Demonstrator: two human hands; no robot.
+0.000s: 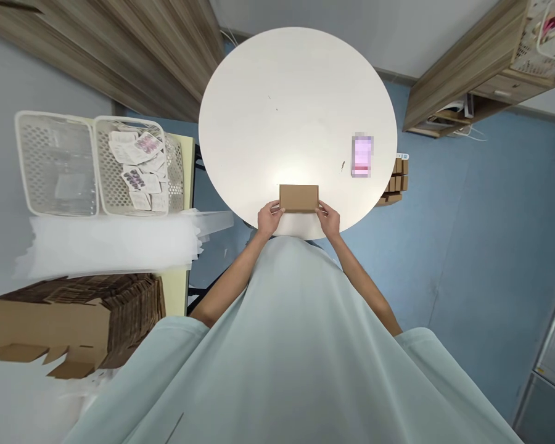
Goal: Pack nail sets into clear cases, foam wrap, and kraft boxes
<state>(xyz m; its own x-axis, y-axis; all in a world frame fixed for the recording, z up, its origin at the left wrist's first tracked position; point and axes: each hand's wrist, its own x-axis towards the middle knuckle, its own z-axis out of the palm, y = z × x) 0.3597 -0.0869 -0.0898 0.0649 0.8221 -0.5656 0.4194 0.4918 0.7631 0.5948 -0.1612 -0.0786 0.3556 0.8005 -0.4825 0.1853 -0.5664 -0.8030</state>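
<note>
A small brown cardboard box (pixel 298 198), its lid closed, is at the near edge of the round white table (pixel 296 80). My left hand (pixel 269 219) grips the box's left end, thumb at the near corner and fingers along the side. At the opposite end, my right hand (pixel 328 219) holds the box in the same way. Both hands are closed on it. Whether the box rests on the tabletop or is slightly lifted, I cannot tell.
A blurred pink item (pixel 362 156) lies on the table's right side. To the left are a basket of printed cards (pixel 141 166), an adjoining clear-lined basket (pixel 58 166), white plastic sleeves (pixel 115 243) and flat cardboard blanks (pixel 74 320). Small boxes (pixel 398 179) stand beyond the table's right edge.
</note>
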